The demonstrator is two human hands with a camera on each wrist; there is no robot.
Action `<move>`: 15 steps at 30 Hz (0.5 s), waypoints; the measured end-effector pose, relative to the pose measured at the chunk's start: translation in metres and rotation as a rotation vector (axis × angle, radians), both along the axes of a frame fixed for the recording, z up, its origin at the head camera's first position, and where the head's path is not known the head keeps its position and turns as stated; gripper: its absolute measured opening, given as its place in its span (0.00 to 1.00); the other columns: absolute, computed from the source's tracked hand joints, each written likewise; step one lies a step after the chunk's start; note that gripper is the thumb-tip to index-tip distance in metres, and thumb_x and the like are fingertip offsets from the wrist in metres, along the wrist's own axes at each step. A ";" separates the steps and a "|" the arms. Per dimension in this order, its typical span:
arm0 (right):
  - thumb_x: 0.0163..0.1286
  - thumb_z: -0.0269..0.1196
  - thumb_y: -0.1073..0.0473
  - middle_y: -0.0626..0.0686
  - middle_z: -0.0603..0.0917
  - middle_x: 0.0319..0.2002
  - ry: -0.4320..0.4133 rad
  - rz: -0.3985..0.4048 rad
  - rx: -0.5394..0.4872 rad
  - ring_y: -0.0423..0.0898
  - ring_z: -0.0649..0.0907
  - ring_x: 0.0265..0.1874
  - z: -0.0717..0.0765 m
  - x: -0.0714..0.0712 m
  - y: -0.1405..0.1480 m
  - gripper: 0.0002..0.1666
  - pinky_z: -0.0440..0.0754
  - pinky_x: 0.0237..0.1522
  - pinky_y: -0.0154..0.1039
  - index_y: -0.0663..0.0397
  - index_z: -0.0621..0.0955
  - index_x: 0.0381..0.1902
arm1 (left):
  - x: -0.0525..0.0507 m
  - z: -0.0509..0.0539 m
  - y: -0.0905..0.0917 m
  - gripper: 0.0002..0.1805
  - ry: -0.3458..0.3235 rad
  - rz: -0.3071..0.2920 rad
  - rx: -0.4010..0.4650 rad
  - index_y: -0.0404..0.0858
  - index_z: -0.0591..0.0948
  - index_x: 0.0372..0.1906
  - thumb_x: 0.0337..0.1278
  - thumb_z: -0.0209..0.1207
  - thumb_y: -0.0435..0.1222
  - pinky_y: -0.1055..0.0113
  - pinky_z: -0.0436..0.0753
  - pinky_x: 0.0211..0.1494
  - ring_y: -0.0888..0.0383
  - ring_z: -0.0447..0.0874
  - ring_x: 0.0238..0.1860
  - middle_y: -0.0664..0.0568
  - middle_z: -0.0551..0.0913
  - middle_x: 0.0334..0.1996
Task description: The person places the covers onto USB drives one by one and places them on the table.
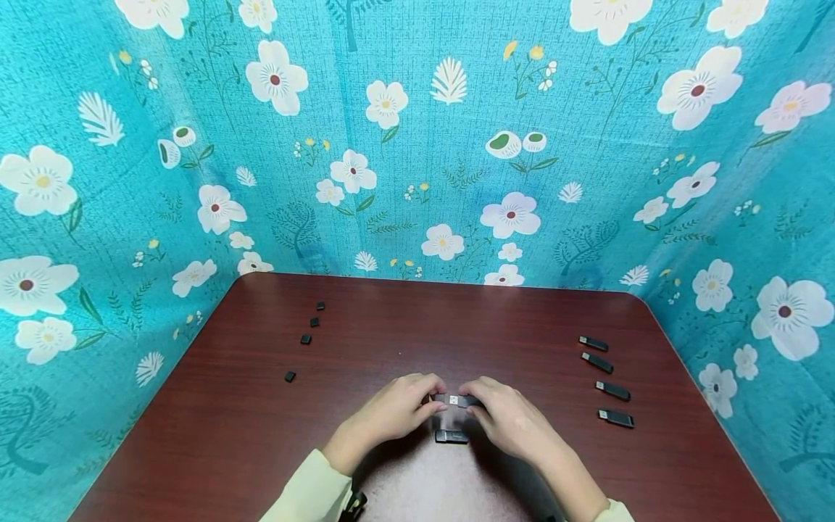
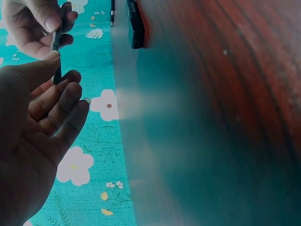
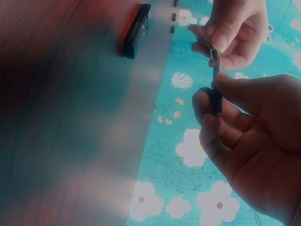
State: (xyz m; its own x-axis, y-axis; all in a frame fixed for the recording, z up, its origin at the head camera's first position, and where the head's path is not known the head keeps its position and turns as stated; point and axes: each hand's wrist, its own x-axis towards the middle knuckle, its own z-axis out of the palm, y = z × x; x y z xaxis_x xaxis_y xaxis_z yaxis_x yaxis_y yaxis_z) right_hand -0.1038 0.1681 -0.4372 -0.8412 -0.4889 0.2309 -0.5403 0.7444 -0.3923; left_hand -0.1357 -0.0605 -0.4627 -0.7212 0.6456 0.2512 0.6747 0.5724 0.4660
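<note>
Flash drive (image 1: 467,401): held above the table (image 1: 378,326), pinched in the right hand's grip (image 1: 512,417), plug (image 1: 453,400) bare. Cap (image 1: 441,398): pinched in the left hand's grip (image 1: 407,403), beside the plug. The cap could be dropped through fingertip slip, or the plug scraped through crooked alignment.

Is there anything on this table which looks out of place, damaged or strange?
Nothing looks spilled or visibly damaged. One slight oddity is on the table's left side: the nearest small black cap lies apart from the other three caps, across a wider gap than those between them.
</note>
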 end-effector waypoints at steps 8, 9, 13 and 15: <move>0.65 0.69 0.68 0.45 0.85 0.43 0.005 0.011 -0.005 0.40 0.85 0.41 0.000 0.000 -0.002 0.14 0.84 0.43 0.41 0.52 0.84 0.48 | 0.000 0.000 0.002 0.09 0.015 -0.009 0.009 0.42 0.81 0.47 0.69 0.63 0.41 0.70 0.80 0.43 0.59 0.81 0.37 0.53 0.84 0.37; 0.65 0.69 0.68 0.45 0.85 0.43 0.003 0.010 -0.004 0.40 0.85 0.41 0.000 0.000 -0.002 0.14 0.84 0.43 0.41 0.53 0.84 0.48 | 0.000 0.000 0.002 0.09 0.012 -0.009 0.008 0.42 0.81 0.47 0.69 0.63 0.42 0.70 0.79 0.42 0.59 0.81 0.37 0.53 0.83 0.37; 0.65 0.69 0.68 0.46 0.85 0.44 -0.008 0.013 -0.001 0.41 0.85 0.42 0.000 0.000 -0.003 0.14 0.84 0.42 0.41 0.53 0.84 0.49 | 0.000 -0.001 0.003 0.09 0.003 -0.012 0.008 0.43 0.81 0.47 0.70 0.62 0.42 0.71 0.79 0.42 0.60 0.81 0.37 0.55 0.83 0.37; 0.66 0.69 0.68 0.46 0.85 0.44 -0.010 0.017 0.000 0.41 0.85 0.42 0.000 0.000 -0.003 0.14 0.84 0.42 0.41 0.53 0.83 0.49 | 0.000 -0.001 0.004 0.09 0.002 -0.011 0.009 0.43 0.81 0.47 0.70 0.62 0.42 0.71 0.79 0.42 0.62 0.80 0.37 0.55 0.83 0.37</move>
